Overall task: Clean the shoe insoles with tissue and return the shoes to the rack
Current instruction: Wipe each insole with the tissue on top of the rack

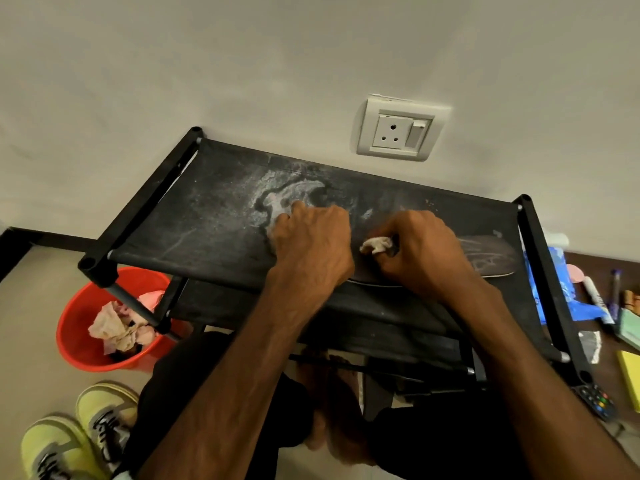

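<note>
One dusty black rack (pixel 207 220) against pale wall (pixel 242 64)

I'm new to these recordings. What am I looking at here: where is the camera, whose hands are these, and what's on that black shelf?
There is no machine here. One camera, worn on a person's head, looks down at their own two bare hands. They work over the dusty fabric top of a black shoe rack that stands against a wall. A dark insole lies flat on that top. The right hand pinches a crumpled tissue against it. The left hand presses down beside it, seemingly steadying the insole's other end. On the floor to the left are a red bucket holding used tissues and a pair of yellow-green sneakers.
</note>
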A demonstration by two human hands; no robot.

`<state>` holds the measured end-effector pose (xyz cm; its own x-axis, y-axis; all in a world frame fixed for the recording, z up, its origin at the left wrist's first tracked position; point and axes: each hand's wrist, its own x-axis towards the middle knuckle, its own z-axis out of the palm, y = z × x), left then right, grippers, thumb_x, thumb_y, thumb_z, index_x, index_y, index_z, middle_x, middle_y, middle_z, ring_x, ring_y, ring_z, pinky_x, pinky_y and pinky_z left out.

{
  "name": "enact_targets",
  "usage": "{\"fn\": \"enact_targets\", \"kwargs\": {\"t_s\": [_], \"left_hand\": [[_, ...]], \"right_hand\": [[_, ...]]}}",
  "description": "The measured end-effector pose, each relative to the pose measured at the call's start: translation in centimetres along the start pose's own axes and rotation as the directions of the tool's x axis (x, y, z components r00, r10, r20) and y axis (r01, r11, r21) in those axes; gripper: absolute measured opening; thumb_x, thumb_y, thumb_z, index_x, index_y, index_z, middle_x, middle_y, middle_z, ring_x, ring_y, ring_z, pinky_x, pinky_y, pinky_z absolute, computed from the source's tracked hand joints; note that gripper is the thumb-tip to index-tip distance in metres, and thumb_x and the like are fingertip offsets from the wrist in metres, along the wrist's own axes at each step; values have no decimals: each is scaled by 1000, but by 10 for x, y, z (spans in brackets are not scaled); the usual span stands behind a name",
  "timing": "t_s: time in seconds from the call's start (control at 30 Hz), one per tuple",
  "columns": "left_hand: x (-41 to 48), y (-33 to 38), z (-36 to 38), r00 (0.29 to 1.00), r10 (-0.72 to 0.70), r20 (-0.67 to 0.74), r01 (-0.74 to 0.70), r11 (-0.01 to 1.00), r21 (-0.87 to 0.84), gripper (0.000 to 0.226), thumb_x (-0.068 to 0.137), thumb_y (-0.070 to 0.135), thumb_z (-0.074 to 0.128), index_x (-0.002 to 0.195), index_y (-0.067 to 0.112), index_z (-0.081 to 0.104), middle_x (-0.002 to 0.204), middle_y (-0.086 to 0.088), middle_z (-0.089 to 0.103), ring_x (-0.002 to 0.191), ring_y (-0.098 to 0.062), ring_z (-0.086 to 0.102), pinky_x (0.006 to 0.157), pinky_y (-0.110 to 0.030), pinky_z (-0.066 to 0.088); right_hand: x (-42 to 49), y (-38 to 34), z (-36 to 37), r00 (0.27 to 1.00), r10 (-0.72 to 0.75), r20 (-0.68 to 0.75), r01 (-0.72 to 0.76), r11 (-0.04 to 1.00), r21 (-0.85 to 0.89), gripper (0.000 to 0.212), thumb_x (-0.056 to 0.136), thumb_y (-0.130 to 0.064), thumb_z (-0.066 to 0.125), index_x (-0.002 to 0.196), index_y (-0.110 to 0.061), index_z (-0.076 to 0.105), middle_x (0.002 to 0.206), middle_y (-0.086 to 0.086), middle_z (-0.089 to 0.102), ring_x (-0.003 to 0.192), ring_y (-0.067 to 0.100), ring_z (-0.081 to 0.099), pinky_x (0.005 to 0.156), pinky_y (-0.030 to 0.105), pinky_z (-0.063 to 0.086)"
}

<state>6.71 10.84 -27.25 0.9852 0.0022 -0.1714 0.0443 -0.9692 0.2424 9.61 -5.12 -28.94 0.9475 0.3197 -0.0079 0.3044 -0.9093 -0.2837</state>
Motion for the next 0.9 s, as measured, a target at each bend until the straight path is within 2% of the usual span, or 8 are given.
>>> {"fn": "enact_targets", "kwargs": {"t_s": [0.1,0.13,0.17,0.23,0.47,0.63,0.77,0.9], "left_hand": [[0,2,0,1000,1,-6,-1,1000,7,45,88,36,75,130,27,61,131,-2,60,128,-27,43,101,-42,38],[0,2,0,1000,4,-6,-4,1000,0,46,87,36,76,130,27,62,131,-2,61,128,-27,43,101,-42,38],[1,1,0,1000,9,-6,-9,1000,-10,46,87,37,76,129,26,62,131,-1,61,128,-27,43,101,-42,38],[2,-1,1,1000,20,-2,-20,999,-36,48,85,40,78,128,26,62,129,1,62,128,-26,44,101,-42,39],[13,-13,7,998,35,55,-22,975,-221,63,67,47,89,122,33,62,126,7,63,124,-21,52,104,-45,46],[14,-14,10,998,56,24,-50,979,-197,61,71,45,87,124,34,59,126,7,60,124,-22,50,106,-46,43],[14,-15,9,997,38,62,-25,979,-204,61,72,45,86,125,36,58,130,7,58,127,-21,48,107,-47,42],[12,-13,8,998,20,65,-7,980,-199,62,74,45,86,128,37,57,133,8,58,129,-22,46,108,-47,41]], "right_hand": [[-12,3,-10,996,15,89,-13,1000,-21,3,83,-34,74,82,-32,76,85,-3,73,81,24,68,71,41,58],[-14,4,-13,993,18,113,-16,1000,-16,4,84,-34,76,79,-33,75,83,-5,72,80,22,68,71,41,58],[-17,5,-15,991,9,136,-8,1000,-8,1,83,-36,76,84,-35,77,85,-7,74,80,20,68,71,42,59],[-19,6,-18,989,-4,148,4,1000,-1,13,82,-39,76,95,-40,79,88,-10,76,80,17,68,72,42,61],[-2,12,-5,999,14,-31,-12,998,60,19,81,-33,74,98,-40,78,93,-9,76,86,20,70,76,47,60],[17,14,1,990,42,-136,-27,994,109,18,84,-33,75,100,-34,80,89,-6,76,82,21,70,75,46,60],[25,13,2,990,26,-139,-8,992,129,19,87,-33,74,106,-30,79,94,-2,77,84,20,69,77,44,59],[11,19,2,997,-31,-75,43,988,151,19,86,-30,76,104,-32,80,98,-6,77,86,18,71,78,47,60]]}}
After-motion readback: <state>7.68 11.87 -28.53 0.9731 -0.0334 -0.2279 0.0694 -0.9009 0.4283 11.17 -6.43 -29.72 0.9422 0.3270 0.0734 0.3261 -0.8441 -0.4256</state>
